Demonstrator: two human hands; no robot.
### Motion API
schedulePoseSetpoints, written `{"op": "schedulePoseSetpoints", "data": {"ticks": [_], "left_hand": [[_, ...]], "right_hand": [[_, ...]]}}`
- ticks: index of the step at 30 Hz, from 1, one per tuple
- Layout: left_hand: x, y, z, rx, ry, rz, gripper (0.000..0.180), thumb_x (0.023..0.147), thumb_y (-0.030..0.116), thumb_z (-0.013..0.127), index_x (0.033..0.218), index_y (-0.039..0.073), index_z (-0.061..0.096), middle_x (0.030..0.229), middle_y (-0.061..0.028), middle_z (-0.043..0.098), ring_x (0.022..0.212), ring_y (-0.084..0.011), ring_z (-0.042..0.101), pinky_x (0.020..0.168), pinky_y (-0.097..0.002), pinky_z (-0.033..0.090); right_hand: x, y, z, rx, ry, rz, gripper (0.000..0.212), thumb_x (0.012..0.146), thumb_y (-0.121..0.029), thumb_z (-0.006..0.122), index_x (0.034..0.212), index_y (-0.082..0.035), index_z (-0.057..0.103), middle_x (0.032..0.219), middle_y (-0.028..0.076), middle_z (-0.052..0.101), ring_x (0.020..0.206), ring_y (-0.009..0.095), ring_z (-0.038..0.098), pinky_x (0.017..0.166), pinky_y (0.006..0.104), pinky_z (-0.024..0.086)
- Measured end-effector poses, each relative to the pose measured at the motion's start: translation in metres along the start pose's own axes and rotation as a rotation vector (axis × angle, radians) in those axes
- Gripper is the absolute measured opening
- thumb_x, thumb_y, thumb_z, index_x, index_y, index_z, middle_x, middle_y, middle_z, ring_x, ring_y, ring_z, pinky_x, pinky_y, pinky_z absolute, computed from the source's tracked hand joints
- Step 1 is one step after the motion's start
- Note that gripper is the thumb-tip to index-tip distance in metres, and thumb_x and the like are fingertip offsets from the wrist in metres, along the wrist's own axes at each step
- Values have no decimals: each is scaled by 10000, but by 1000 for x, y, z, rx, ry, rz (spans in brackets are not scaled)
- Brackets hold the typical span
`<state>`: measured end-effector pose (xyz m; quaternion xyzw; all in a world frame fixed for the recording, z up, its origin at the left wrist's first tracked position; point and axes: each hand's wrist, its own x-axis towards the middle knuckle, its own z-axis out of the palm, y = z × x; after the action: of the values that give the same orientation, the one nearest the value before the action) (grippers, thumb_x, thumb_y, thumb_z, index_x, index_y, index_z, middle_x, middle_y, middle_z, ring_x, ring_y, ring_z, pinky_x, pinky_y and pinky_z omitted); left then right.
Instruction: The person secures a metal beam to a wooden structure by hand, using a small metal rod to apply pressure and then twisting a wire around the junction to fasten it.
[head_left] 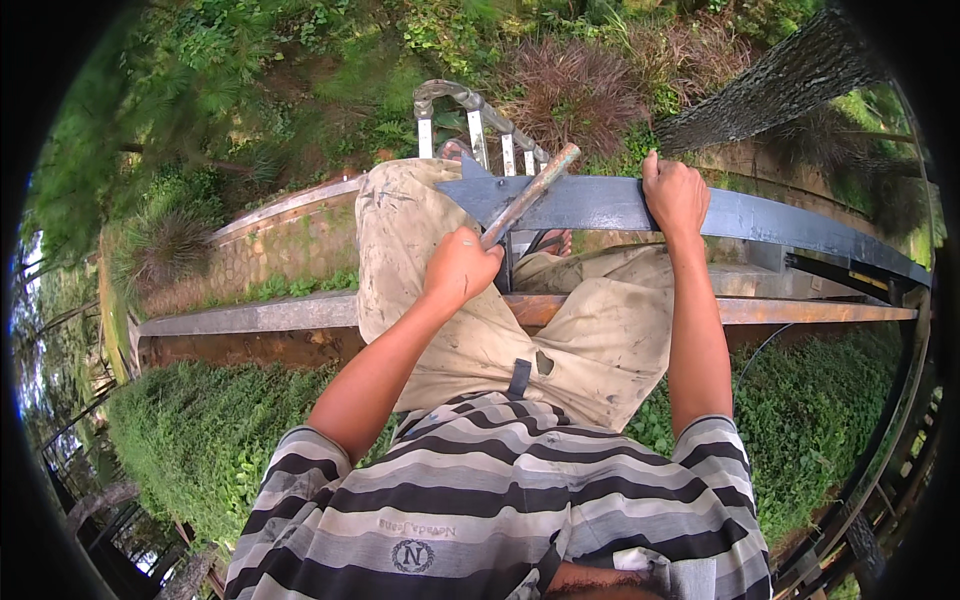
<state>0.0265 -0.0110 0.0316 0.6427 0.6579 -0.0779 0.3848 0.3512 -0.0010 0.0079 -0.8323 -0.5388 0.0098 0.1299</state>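
Note:
My left hand (463, 268) is closed round the lower end of a short, rusty metal rod (535, 192). The rod slants up and to the right across a blue-grey painted metal beam (600, 205); I cannot tell whether the two touch. My right hand (676, 196) grips that beam further right, its fingers wrapped over the edge and its thumb pointing up. The beam's pointed left end reaches over my left knee, and its right end curves away to the far right.
I sit astride a rusty lower beam (800, 311). Beyond my knees stands a metal ladder (478, 130), near my sandalled feet. A tree trunk (770, 95) leans at the upper right. Green hedge (220, 440) grows below, and a stone-paved strip (270, 253) runs at the left.

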Motion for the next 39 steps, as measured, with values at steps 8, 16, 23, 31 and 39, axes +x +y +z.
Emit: {"op": "schedulePoseSetpoints", "data": {"ticks": [8, 16, 23, 31, 39], "left_hand": [[3, -8, 6, -109, -88, 31, 439, 851, 331, 711, 903, -105, 710, 926, -338, 705, 912, -493, 701, 817, -512, 552], [14, -25, 6, -275, -161, 100, 437, 827, 283, 718, 805, -149, 660, 759, -323, 672, 735, -423, 709, 712, -485, 532], [13, -4, -10, -497, -405, 22, 466, 931, 329, 751, 648, 55, 502, 533, 13, 434, 432, -120, 393, 412, -356, 301], [5, -4, 3, -601, -425, -58, 426, 971, 212, 692, 631, 92, 466, 484, 6, 430, 351, -111, 372, 345, -322, 262], [5, 2, 7, -503, -321, -50, 388, 958, 165, 681, 643, 80, 471, 500, 1, 438, 357, -123, 383, 355, -333, 267]], "right_hand": [[-5, 3, -6, -32, -19, 22, 458, 981, -394, 601, 740, -44, 771, 704, 268, 673, 695, 475, 675, 696, 560, 532], [-4, -7, -7, -15, -24, 14, 459, 980, -381, 616, 729, -22, 753, 688, 265, 663, 672, 469, 667, 667, 558, 522], [-4, 5, -9, -17, -19, 54, 486, 969, -384, 631, 646, -39, 742, 636, 249, 656, 605, 439, 666, 621, 529, 529], [-4, 11, -14, 82, -38, 2, 543, 966, -350, 603, 557, 2, 659, 564, 247, 610, 575, 437, 640, 700, 511, 535], [-8, 25, -11, 123, 85, -51, 563, 964, -340, 619, 514, -1, 615, 531, 238, 584, 520, 424, 615, 625, 504, 527]]}}
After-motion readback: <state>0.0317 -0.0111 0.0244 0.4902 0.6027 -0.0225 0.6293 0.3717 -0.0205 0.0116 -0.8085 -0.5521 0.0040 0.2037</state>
